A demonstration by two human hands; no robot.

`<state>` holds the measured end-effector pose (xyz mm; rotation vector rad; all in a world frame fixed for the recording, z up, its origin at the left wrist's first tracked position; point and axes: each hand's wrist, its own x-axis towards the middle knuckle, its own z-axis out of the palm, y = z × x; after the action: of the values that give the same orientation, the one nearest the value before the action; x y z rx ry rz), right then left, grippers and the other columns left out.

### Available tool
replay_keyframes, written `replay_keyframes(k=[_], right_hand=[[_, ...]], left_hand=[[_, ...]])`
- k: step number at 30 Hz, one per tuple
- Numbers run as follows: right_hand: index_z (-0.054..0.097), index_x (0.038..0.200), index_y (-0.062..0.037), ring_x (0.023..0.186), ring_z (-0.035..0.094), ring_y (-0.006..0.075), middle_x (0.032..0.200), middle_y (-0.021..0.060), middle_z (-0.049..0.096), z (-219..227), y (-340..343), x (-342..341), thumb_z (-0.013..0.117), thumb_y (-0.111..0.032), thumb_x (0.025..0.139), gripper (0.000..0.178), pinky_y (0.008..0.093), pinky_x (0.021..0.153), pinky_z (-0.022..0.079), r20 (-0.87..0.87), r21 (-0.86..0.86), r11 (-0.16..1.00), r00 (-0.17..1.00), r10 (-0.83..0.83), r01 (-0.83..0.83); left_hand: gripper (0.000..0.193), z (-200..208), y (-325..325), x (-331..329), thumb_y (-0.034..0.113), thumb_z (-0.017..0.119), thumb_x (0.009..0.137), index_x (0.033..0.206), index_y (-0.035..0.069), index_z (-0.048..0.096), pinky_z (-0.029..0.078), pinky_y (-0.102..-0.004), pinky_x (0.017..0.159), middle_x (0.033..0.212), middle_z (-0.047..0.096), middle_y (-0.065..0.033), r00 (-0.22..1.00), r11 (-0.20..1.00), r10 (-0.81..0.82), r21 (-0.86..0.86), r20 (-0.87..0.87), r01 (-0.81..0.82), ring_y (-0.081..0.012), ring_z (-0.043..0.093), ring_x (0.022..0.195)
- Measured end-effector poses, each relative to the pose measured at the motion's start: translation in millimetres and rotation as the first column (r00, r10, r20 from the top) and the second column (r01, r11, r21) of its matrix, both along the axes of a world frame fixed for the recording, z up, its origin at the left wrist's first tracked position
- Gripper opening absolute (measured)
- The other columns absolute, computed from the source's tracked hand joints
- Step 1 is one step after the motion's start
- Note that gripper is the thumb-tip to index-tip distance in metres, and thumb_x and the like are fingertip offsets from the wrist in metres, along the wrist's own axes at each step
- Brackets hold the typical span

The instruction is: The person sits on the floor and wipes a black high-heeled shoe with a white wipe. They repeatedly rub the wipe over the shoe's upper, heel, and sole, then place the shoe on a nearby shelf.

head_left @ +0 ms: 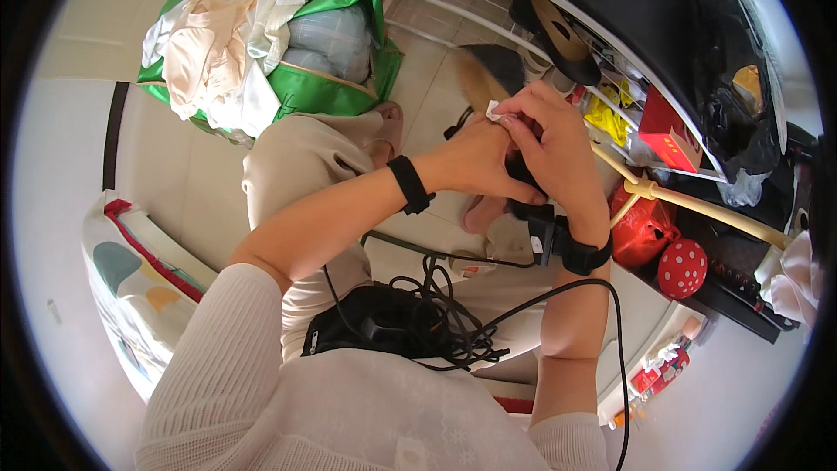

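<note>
My left hand [475,157] is closed round a dark shoe [501,68] with a tan inside, whose far end is smeared by motion. Part of the shoe is hidden behind both hands. My right hand [556,135] lies close against the left, its thumb and fingers pinching a small crumpled white tissue [494,112]. Just beyond the hands, a black shoe [554,35] with a tan inside stands tilted on the white wire rack [453,4].
A green bag [323,96] stuffed with clothes stands at the far left. Black cables [445,323] and a black pouch [349,323] lie on my lap. To the right are a red box [670,133], a red plastic bag [641,231], a dotted red ball [683,269] and a pale yellow pole [715,209].
</note>
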<state>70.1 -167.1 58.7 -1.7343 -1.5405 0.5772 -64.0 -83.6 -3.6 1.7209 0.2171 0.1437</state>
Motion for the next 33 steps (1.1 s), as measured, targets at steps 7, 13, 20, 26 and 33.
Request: replay_keyframes(k=[7,13,20,26,33], right_hand=[[0.070,0.105,-0.0016,0.078,0.065,0.0205,0.090,0.0094,0.064,-11.5,-26.5,27.2,0.068,0.000,0.092,0.013,0.0317,0.070,0.050,-0.087,-0.144,0.985,0.990,-0.113,0.099],[0.071,0.105,-0.0023,0.076,0.064,0.0143,0.092,0.0063,0.067,-11.8,-40.4,43.7,0.070,-0.003,0.095,0.011,0.0274,0.070,0.051,-0.141,-0.010,0.916,0.907,-0.398,0.400],[0.072,0.106,-0.0018,0.079,0.060,0.0116,0.091,0.0029,0.062,-10.9,-30.7,27.9,0.071,-0.004,0.096,0.010,0.0261,0.072,0.048,-0.091,-0.051,0.963,0.959,-0.268,0.264],[0.072,0.104,-0.0018,0.079,0.058,0.0103,0.092,0.0024,0.063,-10.9,-25.9,39.4,0.071,-0.004,0.096,0.009,0.0246,0.071,0.046,-0.084,0.044,0.930,0.929,-0.360,0.365],[0.072,0.105,-0.0025,0.081,0.059,0.0107,0.093,0.0029,0.063,-7.5,-30.7,37.4,0.070,-0.002,0.095,0.010,0.0235,0.071,0.046,-0.068,0.004,0.968,0.966,-0.250,0.251]], left_hand=[[0.062,-10.0,-1.9,-7.7,0.049,0.087,0.064,0.098,-0.001,0.071,0.052,-0.0416,0.088,0.103,0.070,-0.0159,0.991,0.958,-0.132,0.255,-0.009,0.130,-0.0353,0.068,0.098],[0.061,-6.6,11.4,-17.0,0.027,0.090,0.068,0.118,-0.001,0.067,0.049,-0.0394,0.101,0.136,0.057,-0.0150,0.999,0.985,-0.036,0.168,-0.006,0.036,-0.0342,0.059,0.121],[0.060,10.1,20.9,-16.4,0.008,0.087,0.072,0.126,0.002,0.062,0.044,-0.0354,0.109,0.142,0.057,-0.0101,0.998,0.997,0.002,-0.078,0.068,0.003,-0.0213,0.056,0.128],[0.062,16.0,16.1,-21.6,0.014,0.087,0.070,0.124,-0.001,0.061,0.048,-0.0362,0.104,0.135,0.062,-0.0143,0.984,0.995,0.038,-0.096,0.175,-0.021,-0.0286,0.062,0.118],[0.061,13.3,15.3,-18.9,0.009,0.087,0.071,0.126,-0.002,0.062,0.045,-0.0338,0.107,0.139,0.060,-0.0128,0.992,0.986,0.066,-0.157,0.110,-0.048,-0.0223,0.059,0.124]])
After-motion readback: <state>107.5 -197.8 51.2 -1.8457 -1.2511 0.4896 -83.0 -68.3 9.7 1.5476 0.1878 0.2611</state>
